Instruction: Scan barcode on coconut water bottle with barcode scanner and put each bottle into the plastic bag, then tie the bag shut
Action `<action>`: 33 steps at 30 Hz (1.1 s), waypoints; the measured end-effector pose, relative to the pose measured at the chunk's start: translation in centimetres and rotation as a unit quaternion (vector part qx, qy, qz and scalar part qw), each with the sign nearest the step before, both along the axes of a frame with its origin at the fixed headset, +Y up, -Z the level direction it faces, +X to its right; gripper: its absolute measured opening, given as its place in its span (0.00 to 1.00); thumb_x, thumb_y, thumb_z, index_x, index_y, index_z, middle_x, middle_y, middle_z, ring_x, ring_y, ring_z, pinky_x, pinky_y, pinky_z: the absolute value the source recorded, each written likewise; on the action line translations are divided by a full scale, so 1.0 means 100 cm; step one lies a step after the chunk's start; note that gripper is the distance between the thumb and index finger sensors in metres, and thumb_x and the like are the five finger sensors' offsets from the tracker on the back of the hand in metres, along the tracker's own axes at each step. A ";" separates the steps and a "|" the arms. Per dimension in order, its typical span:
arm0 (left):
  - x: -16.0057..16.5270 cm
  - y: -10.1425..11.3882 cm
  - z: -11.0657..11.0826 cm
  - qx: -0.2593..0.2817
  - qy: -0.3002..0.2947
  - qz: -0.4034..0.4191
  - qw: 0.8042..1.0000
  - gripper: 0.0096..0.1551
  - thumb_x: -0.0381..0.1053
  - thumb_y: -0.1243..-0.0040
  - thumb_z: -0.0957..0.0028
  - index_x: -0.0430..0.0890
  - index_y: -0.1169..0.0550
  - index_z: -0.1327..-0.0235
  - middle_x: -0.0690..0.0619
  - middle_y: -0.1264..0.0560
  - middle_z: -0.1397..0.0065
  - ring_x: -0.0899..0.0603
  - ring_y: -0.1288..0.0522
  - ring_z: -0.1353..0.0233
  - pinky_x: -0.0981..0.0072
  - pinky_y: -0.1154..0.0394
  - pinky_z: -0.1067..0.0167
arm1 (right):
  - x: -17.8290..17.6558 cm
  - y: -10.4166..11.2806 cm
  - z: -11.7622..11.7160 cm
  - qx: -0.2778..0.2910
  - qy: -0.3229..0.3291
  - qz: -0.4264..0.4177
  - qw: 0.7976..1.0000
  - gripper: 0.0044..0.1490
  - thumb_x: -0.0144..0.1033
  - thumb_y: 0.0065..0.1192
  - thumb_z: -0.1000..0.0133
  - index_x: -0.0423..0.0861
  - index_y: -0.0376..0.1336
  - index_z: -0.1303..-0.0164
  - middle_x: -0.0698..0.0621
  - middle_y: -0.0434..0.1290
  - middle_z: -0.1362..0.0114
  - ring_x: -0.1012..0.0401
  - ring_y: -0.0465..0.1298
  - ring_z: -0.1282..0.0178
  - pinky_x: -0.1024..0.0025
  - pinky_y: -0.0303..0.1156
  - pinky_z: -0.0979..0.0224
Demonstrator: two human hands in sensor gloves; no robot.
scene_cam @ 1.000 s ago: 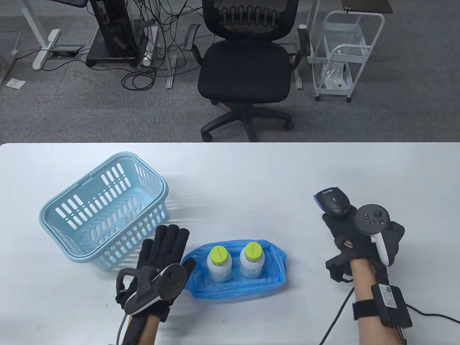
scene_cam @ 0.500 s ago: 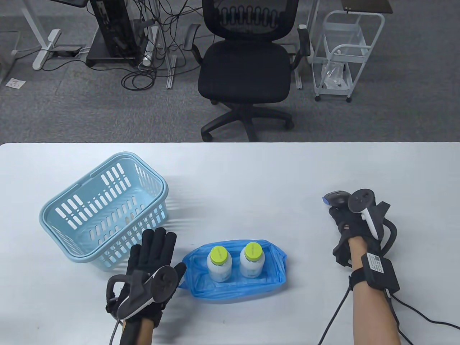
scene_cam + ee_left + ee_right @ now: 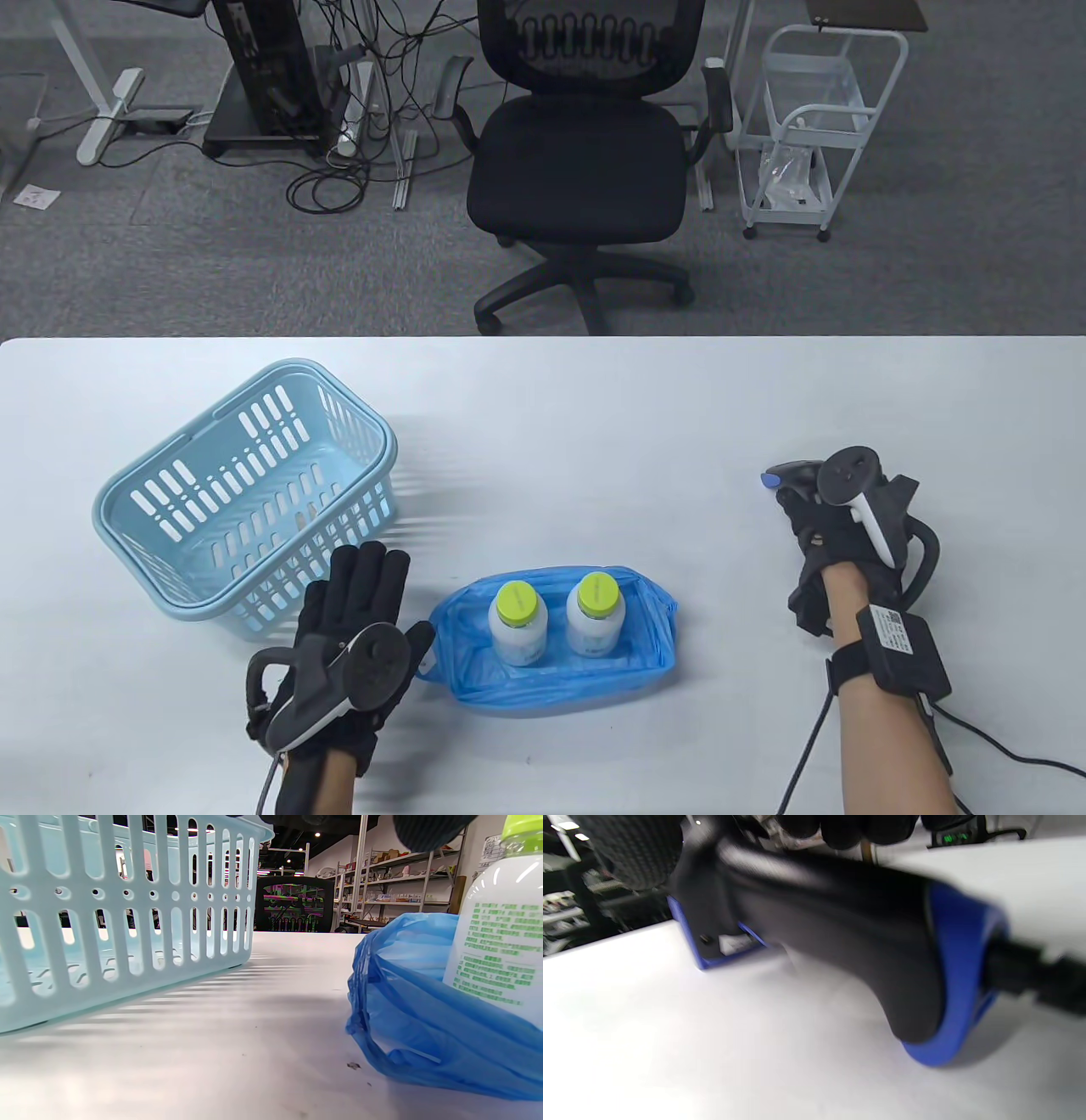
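Observation:
Two white coconut water bottles with lime caps, one (image 3: 516,628) on the left and one (image 3: 594,613) on the right, stand upright inside the open blue plastic bag (image 3: 475,679) near the table's front. The left wrist view shows the nearer bottle (image 3: 500,942) and the bag (image 3: 424,1018) close up. My left hand (image 3: 365,586) lies flat with straight fingers just left of the bag, holding nothing. My right hand (image 3: 806,509) grips the black-and-blue barcode scanner (image 3: 785,477) at the right, low over the table. In the right wrist view, the scanner (image 3: 840,938) lies close to the tabletop.
A light blue slotted basket (image 3: 246,492) sits tilted at the left, right behind my left hand. The scanner's cable (image 3: 797,755) trails to the front edge. An office chair (image 3: 577,170) and a white cart (image 3: 797,127) stand beyond the table's far edge.
My right hand has tipped the scanner down toward the table and drawn it slightly nearer. My left hand has slid back and left, away from the bag.

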State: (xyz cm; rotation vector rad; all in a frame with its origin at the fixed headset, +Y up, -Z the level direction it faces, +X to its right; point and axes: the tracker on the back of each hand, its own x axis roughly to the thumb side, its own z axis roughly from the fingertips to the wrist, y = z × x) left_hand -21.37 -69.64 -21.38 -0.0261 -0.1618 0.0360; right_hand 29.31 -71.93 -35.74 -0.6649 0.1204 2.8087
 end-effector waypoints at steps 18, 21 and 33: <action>-0.002 -0.014 -0.010 -0.092 -0.023 0.035 0.995 0.50 0.66 0.45 0.29 0.48 0.51 0.04 0.46 0.56 0.04 0.33 0.57 0.07 0.35 0.53 0.19 | -0.105 0.029 0.119 0.067 0.169 -0.127 0.975 0.53 0.63 0.53 0.40 0.40 0.47 0.15 0.35 0.47 0.12 0.33 0.47 0.16 0.30 0.49 0.21; -0.011 -0.024 -0.018 -0.172 -0.010 0.060 0.983 0.47 0.65 0.42 0.29 0.47 0.45 0.05 0.45 0.50 0.04 0.32 0.51 0.08 0.35 0.53 0.19 | -0.107 0.004 0.111 -0.011 0.176 -0.131 0.976 0.53 0.64 0.52 0.41 0.37 0.52 0.17 0.34 0.52 0.14 0.32 0.50 0.16 0.31 0.51 0.21; -0.020 -0.063 -0.036 -0.274 -0.015 0.200 0.940 0.24 0.58 0.37 0.28 0.54 0.24 0.22 0.42 0.56 0.05 0.27 0.62 0.11 0.32 0.66 0.24 | -0.123 -0.036 0.091 -0.045 0.168 -0.214 0.961 0.35 0.55 0.61 0.41 0.44 0.68 0.32 0.38 0.62 0.19 0.34 0.57 0.19 0.32 0.54 0.23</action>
